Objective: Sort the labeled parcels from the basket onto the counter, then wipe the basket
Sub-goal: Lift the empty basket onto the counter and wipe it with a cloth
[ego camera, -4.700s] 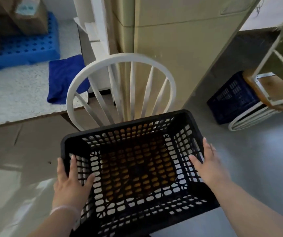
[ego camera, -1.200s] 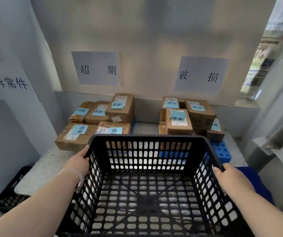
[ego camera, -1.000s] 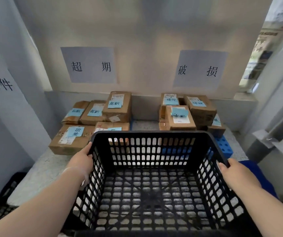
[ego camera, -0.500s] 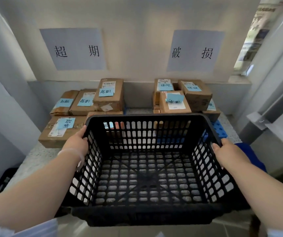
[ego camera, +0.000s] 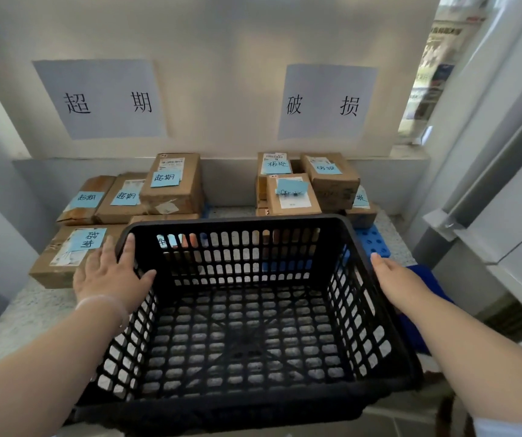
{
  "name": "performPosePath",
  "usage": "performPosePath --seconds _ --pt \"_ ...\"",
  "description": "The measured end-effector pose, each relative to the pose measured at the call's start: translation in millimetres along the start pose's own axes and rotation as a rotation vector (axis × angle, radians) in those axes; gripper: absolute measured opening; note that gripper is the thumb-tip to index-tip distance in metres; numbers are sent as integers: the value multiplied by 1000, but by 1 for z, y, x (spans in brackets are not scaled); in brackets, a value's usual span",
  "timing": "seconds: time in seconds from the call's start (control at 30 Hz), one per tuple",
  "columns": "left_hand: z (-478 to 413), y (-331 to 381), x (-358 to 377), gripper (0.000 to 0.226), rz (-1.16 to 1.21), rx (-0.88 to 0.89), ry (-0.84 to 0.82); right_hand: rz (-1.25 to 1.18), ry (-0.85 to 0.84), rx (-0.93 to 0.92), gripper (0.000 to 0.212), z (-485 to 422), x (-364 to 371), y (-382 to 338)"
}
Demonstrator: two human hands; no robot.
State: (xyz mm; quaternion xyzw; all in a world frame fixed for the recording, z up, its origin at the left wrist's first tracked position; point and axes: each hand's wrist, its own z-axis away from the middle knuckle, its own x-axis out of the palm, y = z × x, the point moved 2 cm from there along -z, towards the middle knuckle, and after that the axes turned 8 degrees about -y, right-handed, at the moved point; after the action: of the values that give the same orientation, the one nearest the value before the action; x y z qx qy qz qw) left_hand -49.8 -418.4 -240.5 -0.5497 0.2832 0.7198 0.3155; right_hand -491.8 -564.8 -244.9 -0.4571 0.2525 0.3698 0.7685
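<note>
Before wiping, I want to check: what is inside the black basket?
Nothing lies inside the basket: only its bare grid floor shows. The near wall's inner face is hidden.

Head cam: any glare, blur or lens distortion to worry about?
Head view: the wide-angle lens tilts the frame at right; the opening at upper right is washed out by daylight; wall signs and parcel labels read clearly; the basket mesh is sharp, its inside dim; no obvious motion blur.

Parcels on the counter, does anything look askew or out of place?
Mostly tidy. The blue note on the front box of the right pile sits crooked and looks partly lifted; the label on the left front parcel is turned sideways.
</note>
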Motion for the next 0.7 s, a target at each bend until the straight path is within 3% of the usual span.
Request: performPosePath --seconds 0.23,0.43,0.7 --pt "31 138 6 82 48 341 -30 88 -59 -81 54 -27 -5 43" --pt "80 298 -4 75 71 769 -57 316 32 -186 64 -38 -8 54" --pt "122 414 23 73 -76 935 -150 373 57 -133 67 -41 -35 102"
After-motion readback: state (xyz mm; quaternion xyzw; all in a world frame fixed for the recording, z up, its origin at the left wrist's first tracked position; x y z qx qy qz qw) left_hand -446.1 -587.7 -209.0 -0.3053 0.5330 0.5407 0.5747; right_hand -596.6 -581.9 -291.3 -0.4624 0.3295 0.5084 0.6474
